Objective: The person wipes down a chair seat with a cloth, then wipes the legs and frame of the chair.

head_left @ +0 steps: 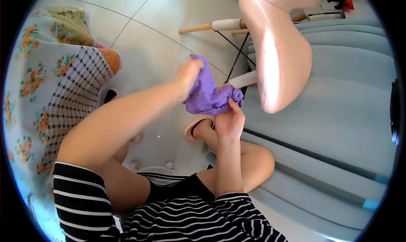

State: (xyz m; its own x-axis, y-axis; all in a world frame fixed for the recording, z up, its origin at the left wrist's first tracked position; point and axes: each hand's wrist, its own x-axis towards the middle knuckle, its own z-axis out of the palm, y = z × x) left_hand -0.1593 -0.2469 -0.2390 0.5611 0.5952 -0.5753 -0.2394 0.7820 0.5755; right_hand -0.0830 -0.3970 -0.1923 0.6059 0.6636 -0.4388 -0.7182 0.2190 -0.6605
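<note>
A crumpled purple cloth (209, 94) with a gathered, ruffled edge hangs in the air between my two hands, above the floor in front of my knees. My left hand (188, 75) is closed on its upper left end, with the fingers partly hidden behind the fabric. Lower down on the right, my right hand (230, 123) pinches the ruffled end between thumb and fingers. The cloth is bunched, so what kind of article it is does not show.
A shiny pale pink chair seat (281, 56) with wooden legs (196, 29) stands at upper right, before a light blue sofa (338, 98). Floral and checked fabric (76, 81) drapes down at left. Grey tiles (152, 43) cover the floor.
</note>
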